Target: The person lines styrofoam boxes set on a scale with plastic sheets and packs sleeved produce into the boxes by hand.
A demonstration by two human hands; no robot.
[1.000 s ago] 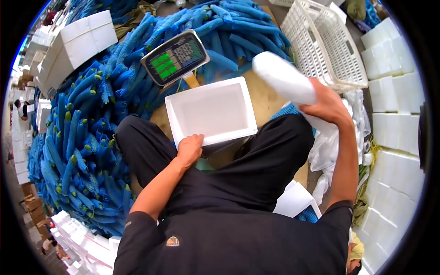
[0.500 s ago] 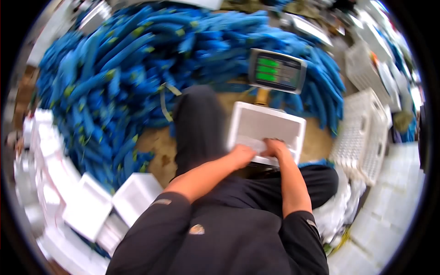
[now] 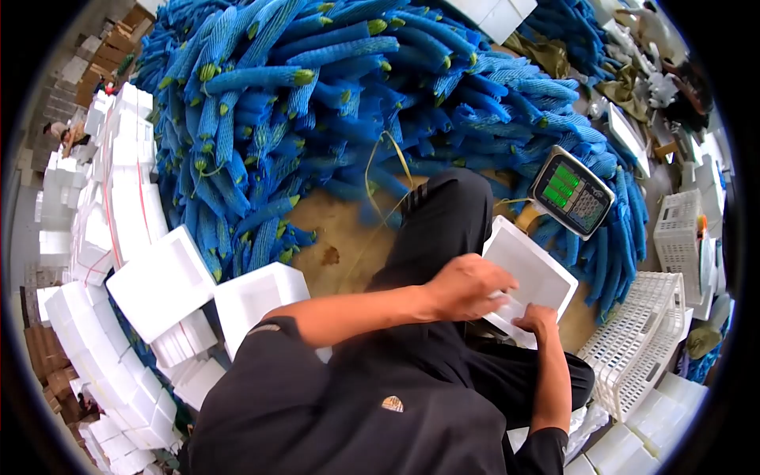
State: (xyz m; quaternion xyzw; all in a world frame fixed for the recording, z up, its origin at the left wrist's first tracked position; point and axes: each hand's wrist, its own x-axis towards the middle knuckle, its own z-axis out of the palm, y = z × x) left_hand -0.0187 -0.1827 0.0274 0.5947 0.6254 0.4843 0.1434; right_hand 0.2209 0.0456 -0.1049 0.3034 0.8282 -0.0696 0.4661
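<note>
Apparently for steadiness, my right hand [image 3: 538,318] hooks over the lower rim of the box [image 3: 542,273] right of centre, how firmly I can't tell, while my half-curled left hand [image 3: 473,286] hovers at its left side, any hold unclear, beneath the scale display [image 3: 571,192].

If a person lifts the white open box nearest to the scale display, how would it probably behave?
The white box looks like foam, so it is probably light for its size. Its straight sides suggest it would stay stiff, not floppy. Being foam-like and thick-edged, it might dent or chip if squeezed hard.
</note>
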